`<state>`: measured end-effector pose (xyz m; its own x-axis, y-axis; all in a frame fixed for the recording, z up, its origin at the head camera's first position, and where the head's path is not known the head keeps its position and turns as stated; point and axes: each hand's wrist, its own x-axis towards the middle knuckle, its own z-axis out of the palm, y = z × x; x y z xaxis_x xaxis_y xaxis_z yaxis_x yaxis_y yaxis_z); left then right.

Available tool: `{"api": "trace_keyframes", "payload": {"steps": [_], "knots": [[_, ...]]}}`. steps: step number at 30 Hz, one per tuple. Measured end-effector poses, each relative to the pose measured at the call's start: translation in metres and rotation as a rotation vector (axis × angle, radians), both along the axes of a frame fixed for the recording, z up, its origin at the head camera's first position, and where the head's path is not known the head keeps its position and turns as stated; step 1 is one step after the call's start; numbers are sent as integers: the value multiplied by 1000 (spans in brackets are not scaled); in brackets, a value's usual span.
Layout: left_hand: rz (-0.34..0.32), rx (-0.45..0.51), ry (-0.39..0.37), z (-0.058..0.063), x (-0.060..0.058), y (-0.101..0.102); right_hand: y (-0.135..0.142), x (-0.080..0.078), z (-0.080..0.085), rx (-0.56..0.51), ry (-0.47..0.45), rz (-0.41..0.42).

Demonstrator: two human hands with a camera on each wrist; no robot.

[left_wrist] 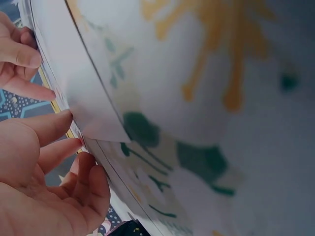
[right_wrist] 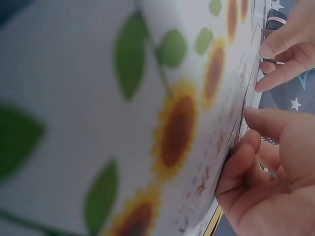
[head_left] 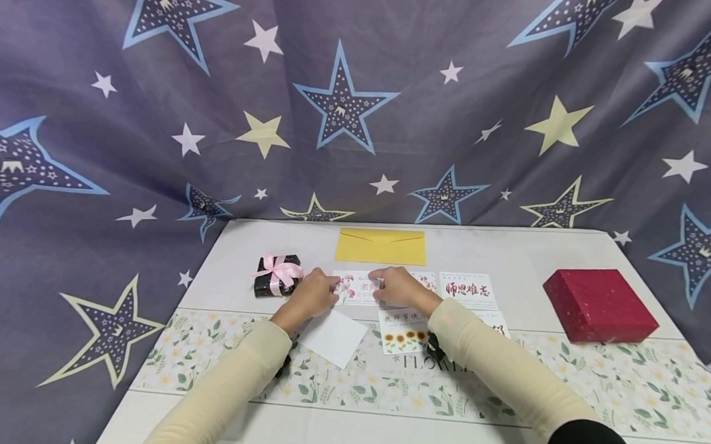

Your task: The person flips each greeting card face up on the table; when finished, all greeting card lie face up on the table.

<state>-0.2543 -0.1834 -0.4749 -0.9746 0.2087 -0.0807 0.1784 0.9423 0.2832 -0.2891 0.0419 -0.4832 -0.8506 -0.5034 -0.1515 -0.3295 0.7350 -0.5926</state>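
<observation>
Both hands meet over a white greeting card with pink flowers (head_left: 348, 290) in the back row of cards. My left hand (head_left: 315, 291) touches the card's left end, its thumb and forefinger apart and the other fingers bent, as the left wrist view shows. From the right, my right hand (head_left: 399, 287) rests its fingertips on the card and hides part of it. A second flowered card (head_left: 427, 280) shows behind the right hand. Just in front lies a sunflower card (head_left: 401, 340), partly under the right forearm. Near the left wrist, a blank white card (head_left: 335, 339) lies askew.
A yellow envelope (head_left: 380, 247) lies behind the cards. Left of it sits a black gift box (head_left: 263, 283) with a pink ribbon (head_left: 283, 271). To the right are a card with red lettering (head_left: 468, 290), another card (head_left: 495, 322) partly covered by the sleeve, and a red box (head_left: 597, 304).
</observation>
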Motion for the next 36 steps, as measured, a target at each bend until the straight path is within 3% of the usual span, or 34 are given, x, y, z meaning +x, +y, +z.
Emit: {"api": "trace_keyframes", "payload": {"steps": [13, 20, 36], "knots": [[15, 15, -75, 5, 5, 0, 9, 4, 10, -62, -60, 32], [-7, 23, -72, 7, 5, -2, 18, 6, 16, -69, -52, 56], [-33, 49, -63, 13, 21, -12, 50, 21, 19, 59, 22, 101]]}}
